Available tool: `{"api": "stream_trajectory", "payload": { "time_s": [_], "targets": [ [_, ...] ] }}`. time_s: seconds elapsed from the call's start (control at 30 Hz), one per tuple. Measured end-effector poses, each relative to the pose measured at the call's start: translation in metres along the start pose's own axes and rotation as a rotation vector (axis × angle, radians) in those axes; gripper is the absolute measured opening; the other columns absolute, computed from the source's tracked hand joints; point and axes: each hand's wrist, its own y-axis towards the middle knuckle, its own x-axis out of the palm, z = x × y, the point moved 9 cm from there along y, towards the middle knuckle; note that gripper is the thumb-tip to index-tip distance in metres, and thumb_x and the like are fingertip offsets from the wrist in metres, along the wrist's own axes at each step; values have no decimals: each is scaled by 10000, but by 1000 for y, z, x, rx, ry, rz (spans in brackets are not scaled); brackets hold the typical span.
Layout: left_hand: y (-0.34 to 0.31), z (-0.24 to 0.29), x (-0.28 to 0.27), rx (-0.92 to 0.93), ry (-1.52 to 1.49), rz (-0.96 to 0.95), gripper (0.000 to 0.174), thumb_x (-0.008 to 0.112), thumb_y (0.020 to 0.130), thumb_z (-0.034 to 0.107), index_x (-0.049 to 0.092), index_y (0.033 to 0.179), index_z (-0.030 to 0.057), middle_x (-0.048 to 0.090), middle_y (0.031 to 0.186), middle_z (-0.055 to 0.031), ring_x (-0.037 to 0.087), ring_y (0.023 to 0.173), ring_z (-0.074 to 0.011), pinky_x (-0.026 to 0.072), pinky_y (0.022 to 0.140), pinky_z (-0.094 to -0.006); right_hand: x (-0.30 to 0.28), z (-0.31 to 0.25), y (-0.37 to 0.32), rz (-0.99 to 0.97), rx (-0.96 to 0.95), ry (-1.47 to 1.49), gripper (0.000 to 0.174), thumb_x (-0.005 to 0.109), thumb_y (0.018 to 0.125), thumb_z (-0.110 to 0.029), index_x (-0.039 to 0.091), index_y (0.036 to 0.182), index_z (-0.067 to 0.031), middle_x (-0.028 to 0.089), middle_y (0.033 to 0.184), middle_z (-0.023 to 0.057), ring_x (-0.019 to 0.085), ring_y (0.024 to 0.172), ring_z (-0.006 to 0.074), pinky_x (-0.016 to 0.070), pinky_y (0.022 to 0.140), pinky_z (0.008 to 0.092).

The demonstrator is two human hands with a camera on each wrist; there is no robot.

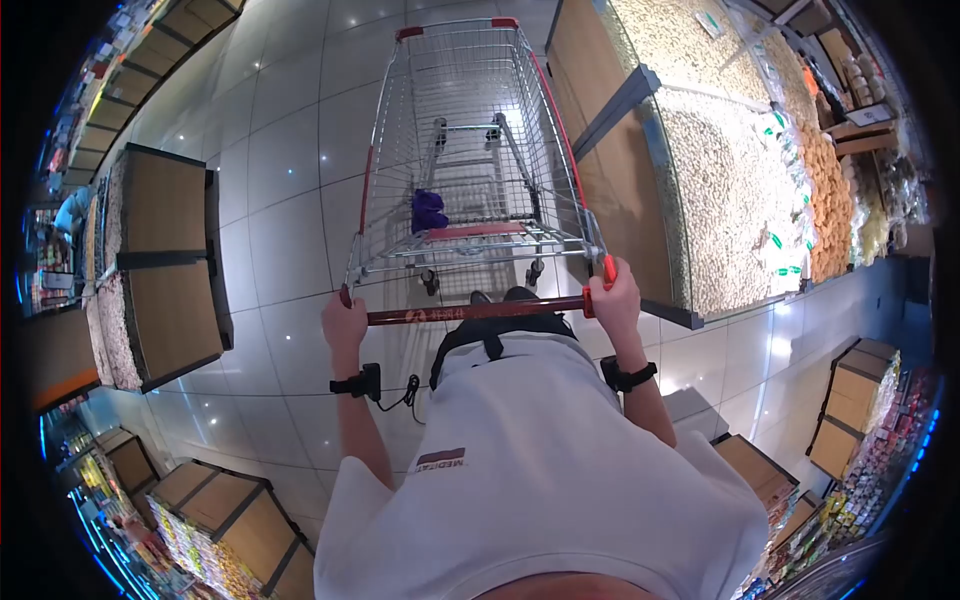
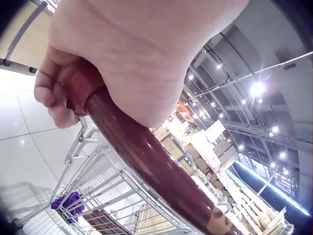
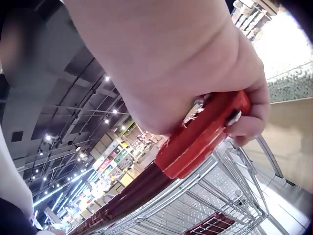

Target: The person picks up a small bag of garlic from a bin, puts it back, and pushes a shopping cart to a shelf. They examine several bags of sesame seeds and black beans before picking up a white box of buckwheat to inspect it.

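A wire shopping cart [image 1: 470, 180] stands ahead of the person, its dark red handlebar [image 1: 470, 312] running across in front of the waist. At the bar's left end, the left hand [image 1: 346, 320] grips it, fingers wrapped underneath in the left wrist view. Over at the right end, the right hand [image 1: 614, 298] is curled round the bright red plastic piece [image 3: 203, 137] fixed on the bar. A purple crumpled item [image 1: 428, 210] lies near the back of the cart, to the left. The red seat panel [image 1: 475, 231] shows just beyond the handlebar.
Close on the right, a wooden bin [image 1: 620, 150] is heaped with pale nuts [image 1: 715, 160] and a brown heap. Another wooden display [image 1: 165, 265] stands to the left. Glossy tiled floor [image 1: 285, 130] runs between them and ahead. More shelving units [image 1: 230, 520] lie behind.
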Motion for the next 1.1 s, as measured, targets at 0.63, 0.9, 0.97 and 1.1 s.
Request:
{"api": "stream_trajectory", "payload": {
  "time_s": [0.63, 0.9, 0.97, 1.1],
  "targets": [
    [132, 51, 29, -111, 15, -157, 374, 632, 873, 319, 691, 972, -37, 685, 935, -262, 663, 936, -461, 513, 836, -527, 22, -38, 122, 29, 231, -119, 328, 634, 798, -229, 697, 1074, -63, 698, 817, 180, 692, 815, 400, 542, 774, 488],
    [258, 141, 35, -94, 10, -97, 368, 626, 863, 309, 701, 992, -28, 698, 1000, -263, 663, 997, -457, 515, 859, -532, 49, -93, 285, 9, 176, -126, 342, 618, 809, -224, 709, 1096, -60, 706, 869, 226, 699, 864, 423, 544, 799, 492],
    [295, 158, 38, -139, -4, -65, 348, 625, 854, 288, 704, 1008, -14, 704, 1027, -253, 671, 1010, -442, 521, 864, -524, 64, -102, 334, 11, 149, -102, 352, 609, 815, -248, 714, 1100, -69, 715, 903, 238, 697, 906, 433, 544, 838, 506],
    [367, 205, 36, -128, -104, 45, 349, 627, 848, 279, 702, 1039, -3, 708, 1042, -245, 676, 1023, -431, 528, 872, -513, 79, -153, 423, -49, 118, -86, 339, 587, 831, -282, 702, 1054, -54, 714, 948, 259, 687, 946, 450, 537, 861, 529]
  ]
}}
